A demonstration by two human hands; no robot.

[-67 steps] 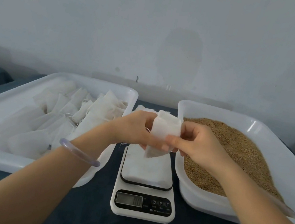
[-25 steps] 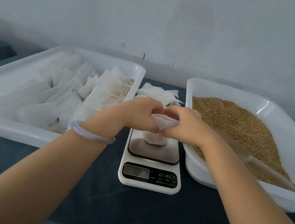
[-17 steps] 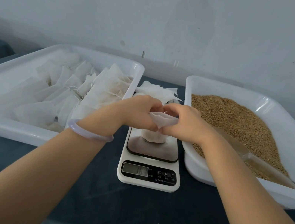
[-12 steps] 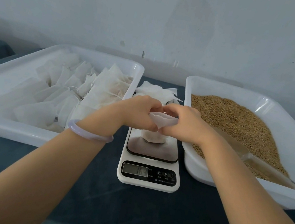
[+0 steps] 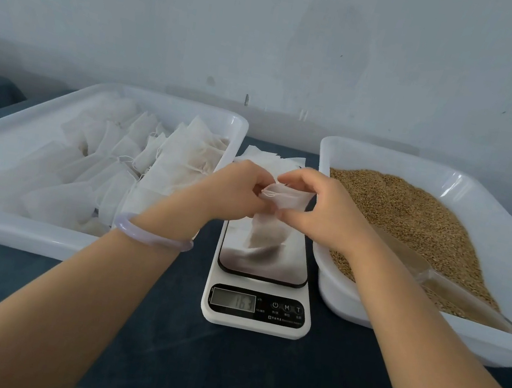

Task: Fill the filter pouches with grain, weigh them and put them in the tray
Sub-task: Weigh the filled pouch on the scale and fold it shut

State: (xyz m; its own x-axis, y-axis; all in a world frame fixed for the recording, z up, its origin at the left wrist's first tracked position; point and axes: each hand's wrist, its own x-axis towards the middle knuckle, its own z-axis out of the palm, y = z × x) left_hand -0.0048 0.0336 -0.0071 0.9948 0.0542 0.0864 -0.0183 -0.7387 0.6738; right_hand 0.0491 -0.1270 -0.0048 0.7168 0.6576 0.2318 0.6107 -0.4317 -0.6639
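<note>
Presently found left hand (image 5: 238, 191) and right hand (image 5: 319, 211) close together, each pinched on the mouth of the filter pouch (image 5: 270, 230), stood upright on the scale (image 5: 255, 324) just below, long axis vertical, with the tray (image 5: 37, 238) off leftward, nearer the left hand.

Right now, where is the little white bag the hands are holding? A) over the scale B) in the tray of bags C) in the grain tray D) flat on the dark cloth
A: the left hand and right hand pinch the top of the pouch, which hangs over the plate of the scale.
</note>
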